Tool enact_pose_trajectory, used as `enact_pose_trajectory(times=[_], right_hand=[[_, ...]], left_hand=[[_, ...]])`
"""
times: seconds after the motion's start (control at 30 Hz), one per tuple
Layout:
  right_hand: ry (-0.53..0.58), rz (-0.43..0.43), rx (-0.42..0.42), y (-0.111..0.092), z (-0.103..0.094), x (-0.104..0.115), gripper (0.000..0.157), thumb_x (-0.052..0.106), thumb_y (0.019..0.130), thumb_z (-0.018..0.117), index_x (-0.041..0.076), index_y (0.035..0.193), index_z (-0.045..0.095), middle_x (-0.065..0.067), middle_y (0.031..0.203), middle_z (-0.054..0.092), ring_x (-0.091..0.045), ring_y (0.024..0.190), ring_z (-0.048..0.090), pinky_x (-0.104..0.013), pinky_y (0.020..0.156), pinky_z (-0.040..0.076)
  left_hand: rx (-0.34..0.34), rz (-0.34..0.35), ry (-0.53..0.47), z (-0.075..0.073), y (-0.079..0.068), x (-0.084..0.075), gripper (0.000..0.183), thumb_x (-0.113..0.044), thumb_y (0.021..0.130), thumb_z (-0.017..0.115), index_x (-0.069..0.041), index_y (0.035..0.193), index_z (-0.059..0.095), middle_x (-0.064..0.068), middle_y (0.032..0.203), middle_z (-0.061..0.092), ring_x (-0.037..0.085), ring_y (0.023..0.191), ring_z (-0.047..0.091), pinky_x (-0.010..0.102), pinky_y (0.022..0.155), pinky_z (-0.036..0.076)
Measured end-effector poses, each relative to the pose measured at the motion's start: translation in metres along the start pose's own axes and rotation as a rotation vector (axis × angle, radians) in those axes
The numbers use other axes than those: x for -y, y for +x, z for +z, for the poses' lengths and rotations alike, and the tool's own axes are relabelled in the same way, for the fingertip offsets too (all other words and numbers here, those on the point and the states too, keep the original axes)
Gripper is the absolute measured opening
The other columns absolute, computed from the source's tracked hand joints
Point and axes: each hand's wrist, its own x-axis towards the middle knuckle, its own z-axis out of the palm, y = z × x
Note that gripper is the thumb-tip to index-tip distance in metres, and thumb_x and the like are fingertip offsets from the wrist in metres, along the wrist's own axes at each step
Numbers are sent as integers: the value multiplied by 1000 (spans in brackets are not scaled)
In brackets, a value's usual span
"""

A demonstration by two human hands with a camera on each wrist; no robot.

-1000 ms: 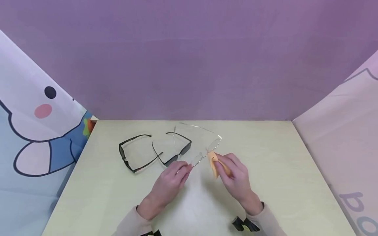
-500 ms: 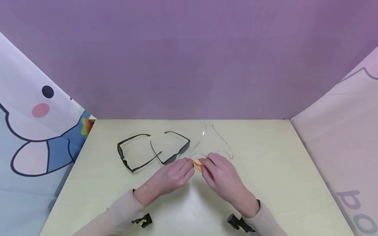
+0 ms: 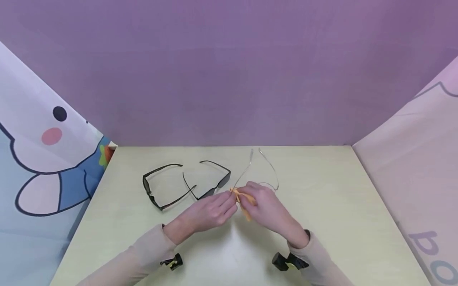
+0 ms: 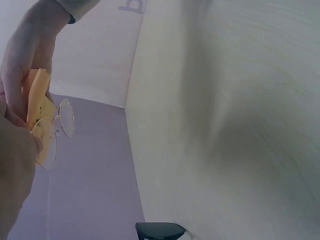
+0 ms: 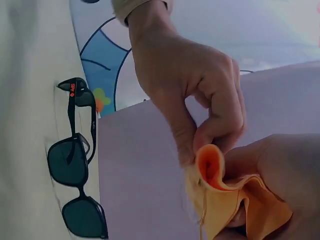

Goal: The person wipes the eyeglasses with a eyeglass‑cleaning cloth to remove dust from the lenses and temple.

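A pair of thin gold wire-rimmed eyeglasses (image 4: 66, 118) is held up between the two hands, its temples pointing away over the table. My left hand (image 3: 214, 209) pinches the eyeglasses at their left end. In my right hand (image 3: 269, 206) is a folded orange cleaning cloth (image 5: 225, 202), gripped between thumb and fingers and wrapped over the left lens. Fingertips of both hands meet at the cloth, which hides part of that lens. The other round lens shows bare in the left wrist view.
Left of the hands, two dark-framed pairs lie on the pale table (image 3: 340, 222) with temples unfolded: black sunglasses (image 3: 223, 180) and another black-framed pair (image 3: 147, 186). The sunglasses lie close behind the left hand. A purple curtain (image 3: 229, 79) rises beyond the table's back edge.
The eyeglasses have turned from a slant until the temples point away. The right hand has moved left, bringing the cloth from near the bridge onto the left lens.
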Motion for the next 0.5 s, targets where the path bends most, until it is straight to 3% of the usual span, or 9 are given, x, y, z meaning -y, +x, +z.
enact_pose_trajectory(times=[0.13,0.23,0.43,0.5], right_hand=[[-76,22,-36,1,-3,-2,14,0,92,70,2,103,77,4,73,55,-5,62,42,-19,54,40],[-132,64,-15,2,-3,-4,11,0,92,69,0,101,76,3,74,55,-4,60,41,-19,49,38],[94,97,57,2,-5,-4,15,2,93,68,2,105,77,4,80,65,-2,66,50,-22,63,49],[100,94,44,2,-6,-5,14,2,93,68,2,105,77,4,79,64,-3,65,49,-22,61,48]], left_hand=[[-10,-2,4,-1,3,1,28,12,100,40,-3,96,63,10,104,72,17,95,69,22,89,59],[-10,-9,-5,-1,4,0,29,10,100,39,-5,94,63,9,103,71,16,95,68,22,91,59],[-12,-14,-15,-1,7,-2,31,10,101,38,-3,98,66,11,106,72,18,98,69,24,93,59],[-14,-13,-16,-1,7,-2,30,11,101,39,-3,99,65,11,106,72,18,98,69,24,93,59]])
